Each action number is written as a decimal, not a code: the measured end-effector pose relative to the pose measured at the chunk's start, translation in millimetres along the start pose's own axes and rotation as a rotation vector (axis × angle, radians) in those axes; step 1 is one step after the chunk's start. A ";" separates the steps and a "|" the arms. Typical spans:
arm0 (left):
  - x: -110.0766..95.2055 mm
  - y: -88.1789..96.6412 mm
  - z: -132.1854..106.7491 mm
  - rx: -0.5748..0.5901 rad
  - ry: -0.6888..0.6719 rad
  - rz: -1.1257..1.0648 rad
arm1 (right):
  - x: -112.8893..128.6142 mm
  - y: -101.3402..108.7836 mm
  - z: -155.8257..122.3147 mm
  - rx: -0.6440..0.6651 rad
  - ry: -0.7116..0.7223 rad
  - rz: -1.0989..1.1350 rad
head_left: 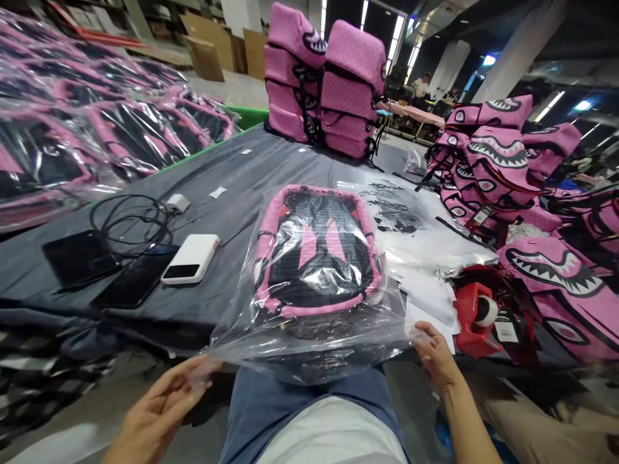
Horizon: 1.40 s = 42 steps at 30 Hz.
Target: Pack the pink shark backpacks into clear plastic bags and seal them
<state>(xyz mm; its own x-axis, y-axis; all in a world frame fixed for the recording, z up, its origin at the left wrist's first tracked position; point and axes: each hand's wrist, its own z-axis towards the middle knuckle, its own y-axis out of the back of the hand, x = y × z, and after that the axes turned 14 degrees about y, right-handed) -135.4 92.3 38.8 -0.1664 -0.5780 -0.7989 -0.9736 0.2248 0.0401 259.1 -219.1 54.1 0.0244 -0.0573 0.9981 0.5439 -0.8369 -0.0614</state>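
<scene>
2 spots along the near edge of the clear bag [309, 345] are pinched on my feed, 1 by the left hand [169, 399], 1 by the right hand [436, 357]. Inside, on the surface [236, 177], lies the backpack [316, 270], glare hiding patches. Right of the backpack, I see pink bags [565, 306] cut off.

Indoors, wide and deep, dim toward the far end. Pale floor [249, 94] beyond the near table [236, 171], which is spread with a wrinkled dark grey cloth; green strip [251, 117] along its left border. Cardboard boxes [206, 59] stand upper left, blurred shelving [164, 11] behind. Thick pale pillar [520, 55] slants through the upper right. White light strips [396, 35] glow high up; bluish-white lamps [489, 60] farther right. Distant long table [411, 111], pinkish top.
</scene>
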 end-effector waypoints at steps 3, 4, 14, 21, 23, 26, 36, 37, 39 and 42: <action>-4.4 2.3 1.8 -0.001 -0.188 0.189 | 10.2 -2.4 10.2 0.032 0.218 -0.245; -4.8 2.5 3.0 -0.021 -0.279 0.244 | 11.7 -4.5 14.4 0.015 0.294 -0.296; 1.7 -22.3 20.0 -0.220 -0.466 0.159 | -24.4 -49.1 48.4 -0.237 0.439 -0.270; -25.8 -44.4 53.6 -0.233 -0.422 0.330 | -37.3 -62.7 62.5 -0.341 0.405 -0.314; -36.2 -59.0 44.1 -0.384 -0.698 0.430 | -37.7 -63.0 60.5 -0.338 0.405 -0.277; -49.3 -93.7 12.4 -0.365 -1.219 0.620 | -35.1 -63.1 57.9 -0.328 0.416 -0.227; -54.7 -139.8 -30.2 0.077 -1.484 0.842 | -30.8 -68.3 60.8 -0.319 0.415 -0.193; -56.0 -137.5 -29.0 0.077 -1.501 0.834 | -30.4 -68.8 60.7 -0.321 0.413 -0.193; -60.3 -135.4 -24.7 0.073 -1.536 0.814 | -28.3 -68.7 60.6 -0.327 0.413 -0.207; -71.4 -139.8 -10.7 0.131 -1.463 0.838 | -24.0 -65.7 63.2 -0.337 0.436 -0.248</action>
<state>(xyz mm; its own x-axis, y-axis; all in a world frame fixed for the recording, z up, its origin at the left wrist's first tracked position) 10.9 93.8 96.7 -0.2461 0.8666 -0.4342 -0.6683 0.1727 0.7236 275.8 -128.3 34.8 -0.4539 0.0031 0.8911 0.1918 -0.9762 0.1011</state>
